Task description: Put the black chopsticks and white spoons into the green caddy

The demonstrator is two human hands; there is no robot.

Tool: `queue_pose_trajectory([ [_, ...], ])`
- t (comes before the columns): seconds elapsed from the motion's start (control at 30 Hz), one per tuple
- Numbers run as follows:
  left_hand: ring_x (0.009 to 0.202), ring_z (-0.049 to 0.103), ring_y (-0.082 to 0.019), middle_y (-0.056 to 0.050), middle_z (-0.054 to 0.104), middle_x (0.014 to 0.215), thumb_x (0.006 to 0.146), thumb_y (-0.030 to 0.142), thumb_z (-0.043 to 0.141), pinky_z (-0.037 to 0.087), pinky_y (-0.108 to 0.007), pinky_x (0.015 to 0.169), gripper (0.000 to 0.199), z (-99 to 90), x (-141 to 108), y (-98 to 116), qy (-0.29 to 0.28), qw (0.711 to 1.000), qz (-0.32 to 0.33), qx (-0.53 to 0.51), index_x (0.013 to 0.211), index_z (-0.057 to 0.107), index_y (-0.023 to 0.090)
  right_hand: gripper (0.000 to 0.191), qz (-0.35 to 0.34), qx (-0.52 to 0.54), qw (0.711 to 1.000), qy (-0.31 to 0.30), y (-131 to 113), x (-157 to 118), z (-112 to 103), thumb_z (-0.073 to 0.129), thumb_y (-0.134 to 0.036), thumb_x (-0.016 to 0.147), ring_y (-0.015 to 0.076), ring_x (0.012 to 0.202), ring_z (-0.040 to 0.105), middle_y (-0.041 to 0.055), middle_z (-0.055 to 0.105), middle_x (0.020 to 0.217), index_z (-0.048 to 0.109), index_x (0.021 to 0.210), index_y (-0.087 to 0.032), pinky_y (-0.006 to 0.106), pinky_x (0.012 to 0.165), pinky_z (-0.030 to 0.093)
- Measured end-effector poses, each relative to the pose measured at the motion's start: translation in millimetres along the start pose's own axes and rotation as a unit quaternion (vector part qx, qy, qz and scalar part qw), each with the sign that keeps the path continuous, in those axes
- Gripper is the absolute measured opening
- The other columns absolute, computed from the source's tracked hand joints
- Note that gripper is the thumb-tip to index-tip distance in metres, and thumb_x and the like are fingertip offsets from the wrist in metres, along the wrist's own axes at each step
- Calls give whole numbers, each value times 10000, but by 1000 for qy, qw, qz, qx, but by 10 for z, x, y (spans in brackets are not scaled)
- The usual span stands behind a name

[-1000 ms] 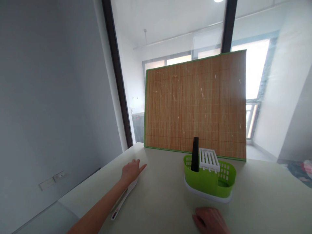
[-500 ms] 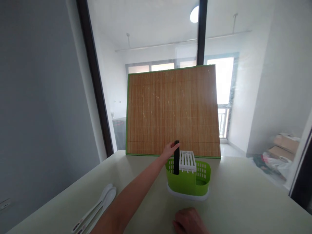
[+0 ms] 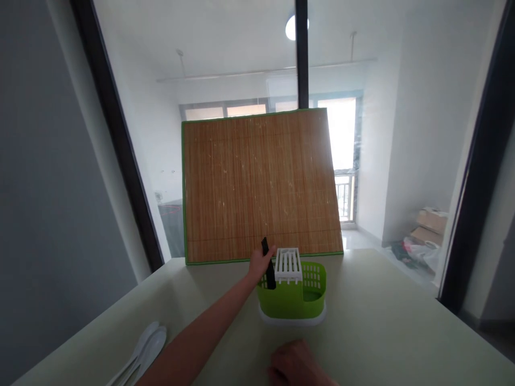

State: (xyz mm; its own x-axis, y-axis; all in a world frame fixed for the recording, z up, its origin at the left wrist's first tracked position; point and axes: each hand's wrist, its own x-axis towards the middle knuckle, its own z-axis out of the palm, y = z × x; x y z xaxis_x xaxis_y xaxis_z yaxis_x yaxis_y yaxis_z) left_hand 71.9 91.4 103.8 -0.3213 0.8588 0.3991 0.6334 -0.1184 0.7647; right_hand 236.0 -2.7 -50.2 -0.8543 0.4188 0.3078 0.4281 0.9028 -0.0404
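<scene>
My left hand [image 3: 259,264] is closed on a bundle of black chopsticks [image 3: 269,264]. Their lower part goes behind the front rim of a green utensil basket [image 3: 284,301] with a white base, at its left end. The chopsticks lean, tops to the left. Beside them a white slatted rack [image 3: 288,264] sits across the middle of the basket. Close in front of the basket, my right hand [image 3: 295,363] rests on the table with its fingers curled in. Whether anything is inside it is hidden.
White spoons [image 3: 147,348] lie on the pale table [image 3: 362,321] at the lower left, partly behind my left forearm. Behind the basket a bamboo mat with green edging [image 3: 257,182] leans against a glass partition. Cardboard boxes [image 3: 431,222] stand beyond it on the right.
The chopsticks have gone from nearly upright to tilted left, and my left hand is slightly lower around them. The whole view has shifted, so everything appears further left. My right hand stays resting.
</scene>
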Motion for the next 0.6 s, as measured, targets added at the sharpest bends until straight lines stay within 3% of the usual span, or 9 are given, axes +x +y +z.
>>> queue_pose_trajectory([
  [0.3,804,626,-277,-128,668,774,768,545,516,414,-317,657,419,-33,-207,-119,3,989,0,148,786,664,154,93,4,3,1000,23,24,-12,65,584,-253,704,116,517,578,-24,686,654,600,630,-201,246,455,229],
  [0.47,685,635,-256,-112,648,626,809,624,380,425,-313,619,571,-106,-199,-95,12,987,-6,159,635,641,147,110,10,2,1000,23,24,-11,66,587,-263,707,108,496,561,-26,687,645,593,617,-200,248,454,204],
  [0.6,639,629,-189,-94,656,636,874,585,219,450,-286,650,639,-330,-85,57,44,992,16,115,589,602,161,100,14,1,1000,24,29,-27,85,595,-263,698,115,516,572,-26,682,647,585,620,-201,251,456,192],
])
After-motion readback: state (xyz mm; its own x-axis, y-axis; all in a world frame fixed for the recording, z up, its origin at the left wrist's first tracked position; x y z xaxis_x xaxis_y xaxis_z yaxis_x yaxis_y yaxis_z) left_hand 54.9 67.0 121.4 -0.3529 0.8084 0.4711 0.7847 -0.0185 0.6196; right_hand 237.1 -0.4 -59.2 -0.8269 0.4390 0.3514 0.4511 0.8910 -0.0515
